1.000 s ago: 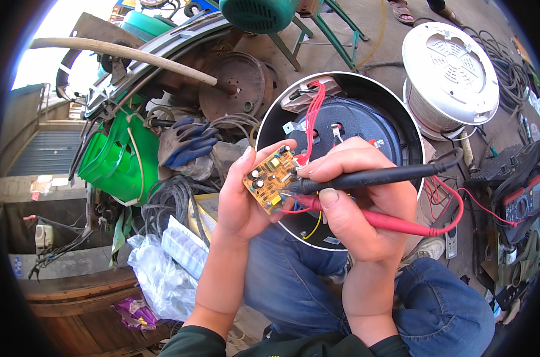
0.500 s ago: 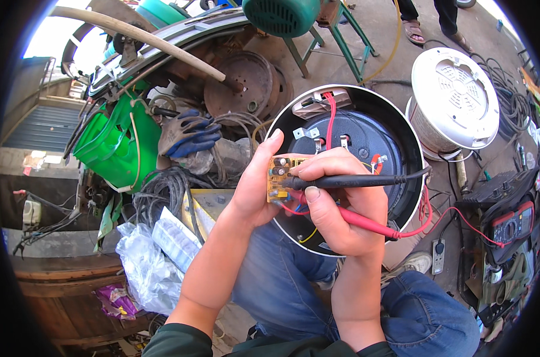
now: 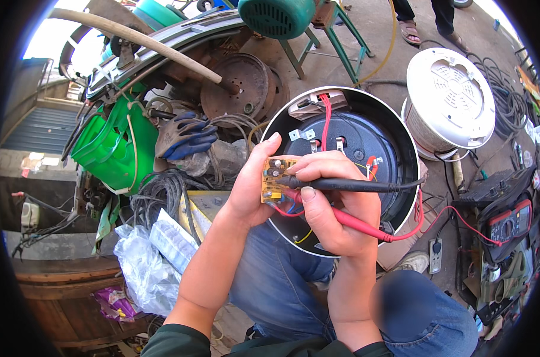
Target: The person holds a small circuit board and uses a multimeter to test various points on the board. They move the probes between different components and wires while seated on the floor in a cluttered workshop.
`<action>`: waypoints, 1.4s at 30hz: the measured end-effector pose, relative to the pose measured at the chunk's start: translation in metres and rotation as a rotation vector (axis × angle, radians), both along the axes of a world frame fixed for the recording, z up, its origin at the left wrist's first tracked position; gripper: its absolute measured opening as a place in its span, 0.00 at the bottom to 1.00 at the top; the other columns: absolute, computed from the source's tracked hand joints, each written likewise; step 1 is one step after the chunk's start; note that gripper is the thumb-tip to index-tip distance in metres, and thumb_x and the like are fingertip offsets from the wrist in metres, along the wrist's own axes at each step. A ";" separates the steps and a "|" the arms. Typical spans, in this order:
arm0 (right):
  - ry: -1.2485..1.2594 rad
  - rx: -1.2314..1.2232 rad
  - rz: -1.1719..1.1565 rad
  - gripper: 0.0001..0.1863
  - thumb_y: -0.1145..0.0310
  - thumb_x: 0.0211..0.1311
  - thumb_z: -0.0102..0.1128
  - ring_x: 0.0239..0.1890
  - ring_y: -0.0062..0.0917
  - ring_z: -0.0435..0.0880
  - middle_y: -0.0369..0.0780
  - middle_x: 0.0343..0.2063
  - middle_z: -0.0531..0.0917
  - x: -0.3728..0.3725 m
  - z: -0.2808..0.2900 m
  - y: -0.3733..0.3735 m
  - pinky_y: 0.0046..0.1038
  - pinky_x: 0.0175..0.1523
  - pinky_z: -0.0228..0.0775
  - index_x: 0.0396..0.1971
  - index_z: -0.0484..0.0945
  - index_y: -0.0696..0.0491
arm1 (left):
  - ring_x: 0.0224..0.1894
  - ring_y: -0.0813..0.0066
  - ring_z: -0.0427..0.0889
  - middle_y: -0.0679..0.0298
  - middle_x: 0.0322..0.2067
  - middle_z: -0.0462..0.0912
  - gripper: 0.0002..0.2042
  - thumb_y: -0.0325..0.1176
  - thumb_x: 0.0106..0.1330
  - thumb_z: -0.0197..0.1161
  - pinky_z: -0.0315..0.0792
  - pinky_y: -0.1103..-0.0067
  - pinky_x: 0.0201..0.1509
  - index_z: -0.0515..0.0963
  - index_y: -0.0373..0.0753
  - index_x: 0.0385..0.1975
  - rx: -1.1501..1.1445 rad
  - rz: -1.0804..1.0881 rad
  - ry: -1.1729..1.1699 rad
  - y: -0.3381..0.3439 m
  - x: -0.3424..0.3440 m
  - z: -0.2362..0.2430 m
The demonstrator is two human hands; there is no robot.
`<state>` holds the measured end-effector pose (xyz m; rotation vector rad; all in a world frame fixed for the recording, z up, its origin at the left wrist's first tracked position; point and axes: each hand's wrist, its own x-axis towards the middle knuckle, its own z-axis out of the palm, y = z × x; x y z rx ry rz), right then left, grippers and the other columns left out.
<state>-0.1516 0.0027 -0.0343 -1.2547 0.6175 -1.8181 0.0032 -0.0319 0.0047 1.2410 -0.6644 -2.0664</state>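
At the centre of the frame, our left hand holds a small orange-brown circuit board; our right hand grips a black probe and a red probe, front ends at the board. Beyond them sits an open round housing. We see a multimeter at right and a green bucket toward the upper left.

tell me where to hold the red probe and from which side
Take the red probe by its thick handle, probably from the lower right: it slants out that way, its front end aims at the circuit board, and the black probe lies above it.
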 end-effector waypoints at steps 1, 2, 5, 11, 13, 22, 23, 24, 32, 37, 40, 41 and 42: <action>-0.003 0.009 0.005 0.13 0.81 0.53 0.59 0.41 0.35 0.84 0.47 0.40 0.83 0.000 0.000 0.001 0.31 0.46 0.76 0.40 0.78 0.60 | 0.29 0.77 0.83 0.62 0.33 0.86 0.33 0.61 0.74 0.40 0.76 0.82 0.28 0.82 0.35 0.41 -0.003 -0.012 0.020 0.000 0.004 -0.003; -0.006 0.019 0.009 0.13 0.81 0.53 0.60 0.41 0.35 0.84 0.47 0.40 0.83 0.000 0.000 0.002 0.31 0.46 0.76 0.40 0.78 0.60 | 0.29 0.77 0.83 0.62 0.33 0.86 0.33 0.61 0.74 0.40 0.76 0.82 0.28 0.82 0.35 0.41 -0.006 -0.024 0.040 0.000 0.006 -0.004; -0.011 0.028 0.019 0.13 0.81 0.53 0.60 0.41 0.35 0.84 0.46 0.41 0.83 0.003 0.000 0.002 0.31 0.47 0.76 0.40 0.78 0.60 | 0.30 0.77 0.83 0.62 0.33 0.86 0.32 0.60 0.74 0.41 0.76 0.82 0.30 0.82 0.35 0.39 0.003 -0.013 0.033 -0.001 0.008 -0.004; 0.053 0.055 0.070 0.12 0.84 0.57 0.55 0.46 0.33 0.82 0.48 0.42 0.82 0.007 0.007 0.001 0.32 0.54 0.74 0.41 0.77 0.63 | 0.29 0.77 0.83 0.63 0.31 0.86 0.32 0.60 0.74 0.42 0.76 0.82 0.31 0.82 0.35 0.37 0.012 0.026 -0.019 -0.004 0.008 0.005; 0.036 0.052 0.056 0.11 0.83 0.56 0.56 0.43 0.34 0.83 0.47 0.40 0.82 0.003 0.009 0.001 0.32 0.50 0.75 0.41 0.77 0.62 | 0.29 0.77 0.83 0.63 0.31 0.86 0.32 0.61 0.74 0.42 0.76 0.81 0.31 0.82 0.36 0.36 -0.003 0.032 -0.012 -0.005 0.009 -0.001; 0.004 0.007 0.066 0.08 0.78 0.57 0.56 0.35 0.44 0.76 0.47 0.33 0.74 0.019 -0.003 -0.003 0.38 0.42 0.69 0.37 0.71 0.59 | 0.47 0.73 0.82 0.62 0.42 0.84 0.23 0.51 0.77 0.45 0.74 0.75 0.57 0.78 0.37 0.48 -0.211 0.252 -0.164 0.000 0.028 -0.016; -0.024 0.013 0.061 0.08 0.78 0.57 0.55 0.36 0.43 0.76 0.48 0.33 0.74 0.019 0.000 0.000 0.39 0.41 0.69 0.37 0.71 0.60 | 0.49 0.74 0.81 0.63 0.44 0.83 0.22 0.49 0.78 0.45 0.72 0.75 0.58 0.77 0.37 0.52 -0.283 0.381 -0.293 0.002 0.028 -0.018; -0.022 0.008 0.057 0.08 0.78 0.56 0.55 0.36 0.43 0.76 0.48 0.33 0.74 0.017 -0.001 0.001 0.38 0.41 0.69 0.36 0.71 0.60 | 0.51 0.75 0.80 0.64 0.46 0.82 0.21 0.48 0.78 0.45 0.71 0.75 0.60 0.75 0.38 0.55 -0.285 0.373 -0.275 0.001 0.026 -0.018; -0.002 0.000 0.035 0.07 0.77 0.57 0.55 0.35 0.43 0.75 0.48 0.33 0.73 0.018 -0.004 -0.003 0.37 0.41 0.69 0.34 0.70 0.62 | 0.43 0.77 0.80 0.67 0.39 0.81 0.19 0.49 0.78 0.48 0.74 0.77 0.52 0.77 0.40 0.48 -0.243 0.319 -0.339 -0.003 0.013 -0.011; -0.034 0.013 0.049 0.07 0.79 0.56 0.55 0.34 0.42 0.76 0.47 0.33 0.74 0.015 -0.003 0.000 0.37 0.40 0.69 0.35 0.71 0.61 | 0.40 0.79 0.80 0.69 0.34 0.79 0.18 0.50 0.77 0.48 0.74 0.77 0.49 0.78 0.42 0.41 -0.211 0.340 -0.247 0.001 0.001 -0.007; -0.039 0.015 0.071 0.07 0.79 0.56 0.55 0.34 0.42 0.76 0.47 0.32 0.74 0.012 -0.001 0.002 0.37 0.41 0.69 0.35 0.71 0.60 | 0.41 0.78 0.80 0.68 0.34 0.80 0.18 0.49 0.77 0.48 0.74 0.77 0.50 0.78 0.41 0.42 -0.212 0.317 -0.227 0.001 0.007 -0.006; -0.034 0.009 0.077 0.07 0.80 0.56 0.55 0.34 0.42 0.77 0.47 0.32 0.74 0.012 -0.001 0.002 0.37 0.41 0.70 0.35 0.71 0.60 | 0.42 0.77 0.81 0.68 0.34 0.80 0.19 0.49 0.77 0.48 0.74 0.78 0.50 0.78 0.40 0.43 -0.217 0.308 -0.220 0.002 0.010 -0.006; -0.024 0.002 0.058 0.07 0.79 0.56 0.55 0.34 0.42 0.77 0.47 0.31 0.74 0.013 0.000 0.000 0.37 0.41 0.70 0.35 0.71 0.60 | 0.44 0.75 0.81 0.66 0.36 0.82 0.20 0.50 0.77 0.47 0.74 0.77 0.52 0.78 0.38 0.44 -0.202 0.283 -0.205 0.003 0.012 -0.006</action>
